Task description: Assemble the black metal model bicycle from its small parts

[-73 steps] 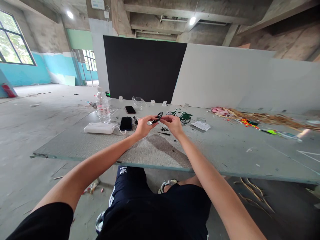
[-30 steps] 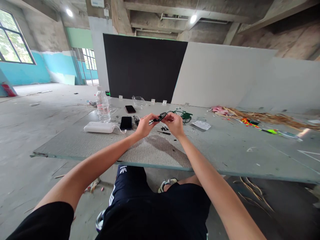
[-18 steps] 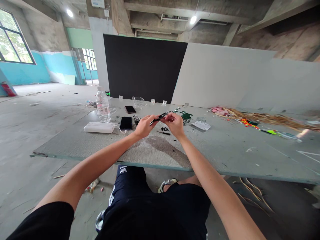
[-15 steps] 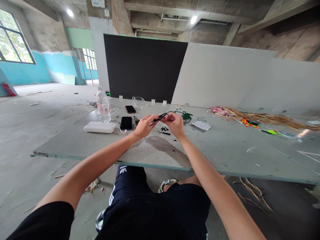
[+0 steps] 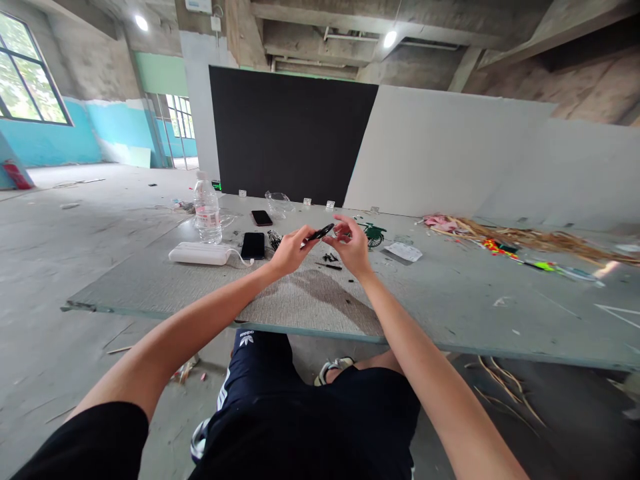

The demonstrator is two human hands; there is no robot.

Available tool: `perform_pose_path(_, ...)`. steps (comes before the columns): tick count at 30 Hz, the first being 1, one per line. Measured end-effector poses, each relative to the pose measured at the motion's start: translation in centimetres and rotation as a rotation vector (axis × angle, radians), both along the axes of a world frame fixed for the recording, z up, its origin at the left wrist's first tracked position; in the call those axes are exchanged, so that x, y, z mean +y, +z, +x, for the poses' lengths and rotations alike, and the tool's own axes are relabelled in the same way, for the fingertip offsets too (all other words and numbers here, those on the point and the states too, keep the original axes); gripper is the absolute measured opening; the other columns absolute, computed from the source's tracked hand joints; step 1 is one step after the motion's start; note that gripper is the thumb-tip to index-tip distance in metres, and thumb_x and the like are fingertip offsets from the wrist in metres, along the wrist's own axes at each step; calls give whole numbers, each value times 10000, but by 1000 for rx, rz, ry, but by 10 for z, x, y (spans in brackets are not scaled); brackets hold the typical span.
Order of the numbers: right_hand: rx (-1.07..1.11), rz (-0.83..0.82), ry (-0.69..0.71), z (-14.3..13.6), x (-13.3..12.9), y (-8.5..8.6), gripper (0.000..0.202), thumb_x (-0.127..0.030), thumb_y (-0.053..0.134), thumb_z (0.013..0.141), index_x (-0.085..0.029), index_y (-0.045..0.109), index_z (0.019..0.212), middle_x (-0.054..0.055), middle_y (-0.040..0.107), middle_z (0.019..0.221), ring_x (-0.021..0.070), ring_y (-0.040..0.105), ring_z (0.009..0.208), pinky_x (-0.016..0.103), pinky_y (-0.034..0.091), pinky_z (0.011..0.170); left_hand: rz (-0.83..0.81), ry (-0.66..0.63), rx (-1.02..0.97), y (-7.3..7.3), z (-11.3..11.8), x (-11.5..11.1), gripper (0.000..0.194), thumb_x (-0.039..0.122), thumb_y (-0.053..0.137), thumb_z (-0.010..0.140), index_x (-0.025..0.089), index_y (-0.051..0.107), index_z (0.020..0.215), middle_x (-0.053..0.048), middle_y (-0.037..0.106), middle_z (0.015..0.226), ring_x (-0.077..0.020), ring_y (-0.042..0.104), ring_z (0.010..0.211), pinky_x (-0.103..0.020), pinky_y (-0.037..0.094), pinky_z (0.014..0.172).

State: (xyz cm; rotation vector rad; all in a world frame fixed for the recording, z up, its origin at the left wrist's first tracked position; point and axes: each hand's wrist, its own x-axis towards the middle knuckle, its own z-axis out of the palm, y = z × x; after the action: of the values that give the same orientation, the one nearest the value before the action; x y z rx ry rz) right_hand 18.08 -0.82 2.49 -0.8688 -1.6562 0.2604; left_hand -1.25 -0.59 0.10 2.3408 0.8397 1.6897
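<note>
My left hand (image 5: 293, 251) is closed on a flat black part (image 5: 320, 233), held tilted above the table; what kind of part it is cannot be made out. Just right of that part is my right hand (image 5: 351, 247), its index finger raised and its fingers apart. Any touch between its thumb and the part's end is too small to tell. Behind the right hand stands a small green model bicycle (image 5: 374, 233), partly hidden. Several small black pieces (image 5: 330, 259) lie on the table below the hands. A black spoked piece (image 5: 274, 240) rests beside the left hand.
Left on the grey table (image 5: 200, 287) are a clear plastic bottle (image 5: 206, 210), a white power strip (image 5: 199, 254) and two phones, one near (image 5: 253, 246) and one farther back (image 5: 261, 218). A paper sheet (image 5: 404, 251) lies right. Brown strips (image 5: 530, 237) cover the far right.
My right hand's fingers have come apart from the black part, and the index finger has lifted. The left hand keeps holding the part in nearly the same place.
</note>
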Motion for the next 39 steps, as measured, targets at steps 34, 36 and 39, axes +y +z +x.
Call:
perform_pose_path(34,-545,453,-149,5,-4,-1,174,-359,567,990,-238,691,1006,80,734,977,244,650,970,390,513,897,-481,-316,-333,4,10,-1,321,449,672,900,184,639,1077,-60,696,884,-162,674,821,-316,538,815)
perform_pose_path(36,-621,469,-143,6,-5,0,179,-319,546,1000,-233,702,1008,82,739,1008,242,646,1002,385,512,914,-647,-432,-524,6,14,-3,310,460,615,936,163,613,1026,-62,708,864,-159,698,805,-340,554,846)
perform_pose_path(39,-742,490,-139,7,-7,2,210,-257,512,1009,-220,719,1007,86,744,1029,239,636,1043,370,511,917,-827,-501,-703,8,15,-4,241,338,709,892,147,583,966,-43,715,818,-143,712,784,-361,556,909)
